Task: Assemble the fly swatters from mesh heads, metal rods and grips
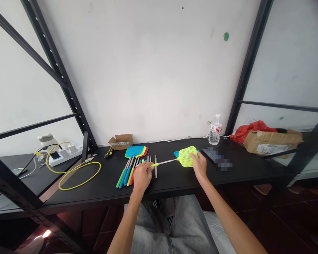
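Note:
A yellow-green fly swatter (187,157) is stretched between my two hands over the black desk. My left hand (143,175) is closed round its yellow handle. The fingers of my right hand (200,165) pinch the right edge of its perforated head. Behind that head, a blue piece (176,154) shows in part on the desk. Left of my left hand lie several fly swatters (134,151) with blue, green, yellow and red parts, heads overlapping toward the wall. Slim metal rods (155,167) lie just beside my left hand, partly hidden by it.
A small open cardboard box (121,141) stands by the wall. A water bottle (215,130) and a dark phone-like item (216,158) are on the right, near a larger carton (272,143) with a red bag (254,129). A yellow cable (79,186) and power strip (66,155) lie left.

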`<state>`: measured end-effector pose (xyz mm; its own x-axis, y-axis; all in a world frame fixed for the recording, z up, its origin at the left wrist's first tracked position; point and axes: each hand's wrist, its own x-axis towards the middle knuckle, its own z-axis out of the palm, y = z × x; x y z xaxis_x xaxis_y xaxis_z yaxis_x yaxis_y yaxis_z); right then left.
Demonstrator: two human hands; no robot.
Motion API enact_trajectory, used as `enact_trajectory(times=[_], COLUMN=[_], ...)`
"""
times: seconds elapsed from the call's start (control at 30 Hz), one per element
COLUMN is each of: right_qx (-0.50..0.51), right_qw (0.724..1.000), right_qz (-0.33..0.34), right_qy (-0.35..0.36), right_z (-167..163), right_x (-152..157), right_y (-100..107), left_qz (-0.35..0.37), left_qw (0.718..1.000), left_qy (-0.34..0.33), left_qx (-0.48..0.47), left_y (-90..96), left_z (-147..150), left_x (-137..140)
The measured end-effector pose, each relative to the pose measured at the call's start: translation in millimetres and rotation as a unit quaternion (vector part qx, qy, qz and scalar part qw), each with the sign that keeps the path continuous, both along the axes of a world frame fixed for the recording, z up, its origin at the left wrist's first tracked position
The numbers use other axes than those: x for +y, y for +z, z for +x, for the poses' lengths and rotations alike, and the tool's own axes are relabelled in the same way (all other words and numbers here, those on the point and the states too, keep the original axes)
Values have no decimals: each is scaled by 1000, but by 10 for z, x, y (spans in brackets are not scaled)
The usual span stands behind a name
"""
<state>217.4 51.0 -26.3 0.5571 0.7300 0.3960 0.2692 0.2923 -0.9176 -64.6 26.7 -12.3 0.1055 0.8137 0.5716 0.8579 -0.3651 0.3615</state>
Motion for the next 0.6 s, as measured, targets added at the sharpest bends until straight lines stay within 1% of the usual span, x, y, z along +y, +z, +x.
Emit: enact_trajectory(times=[0.27, 0.47, 0.6], right_qx=[-3, -1, -14], right_qw=[1000, 1000, 1000], right_qz=[-9, -11, -13], right_qy=[8, 13, 5], right_z=[7, 8, 16], right_x=[-8, -24, -30], right_y=[6, 27, 23], left_qz=[8, -13, -29], left_qw=[1000, 1000, 999], left_qy=[3, -6, -18], left_qx=[12, 19, 6], left_y=[42, 40, 43], left_z=[31, 26, 28], left_x=[-51, -46, -54])
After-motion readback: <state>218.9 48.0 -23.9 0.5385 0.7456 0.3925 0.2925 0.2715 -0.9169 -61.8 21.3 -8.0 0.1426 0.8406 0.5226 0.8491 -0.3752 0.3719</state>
